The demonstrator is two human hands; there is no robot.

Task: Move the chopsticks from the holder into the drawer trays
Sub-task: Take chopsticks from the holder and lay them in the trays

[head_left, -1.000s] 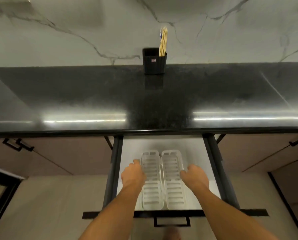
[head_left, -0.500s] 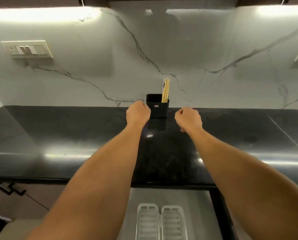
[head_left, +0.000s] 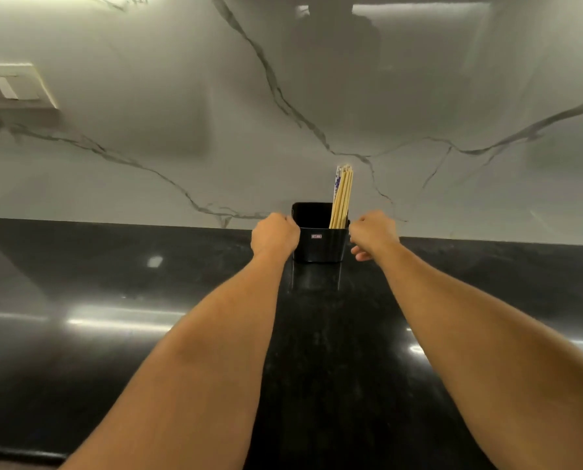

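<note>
1 black holder (head_left: 320, 244), square-sided, stands upright at the back edge of the dark bench (head_left: 147, 334), against the marble wall (head_left: 181, 130). Contents: 1 bundle of chopsticks (head_left: 342, 198), upright in its right part; mostly pale wood, at least 1 with a blue-and-white pattern; exact count not readable. Left part of the holder shows dark and bare. 1 small label on its front, text illegible. 2 hands: left hand (head_left: 275, 234) curled against the holder's left side, right hand (head_left: 374, 232) curled at its right side; whether either truly grips cannot be told. 1 wall switch plate (head_left: 11, 86), blurred, cut off at left.
</note>
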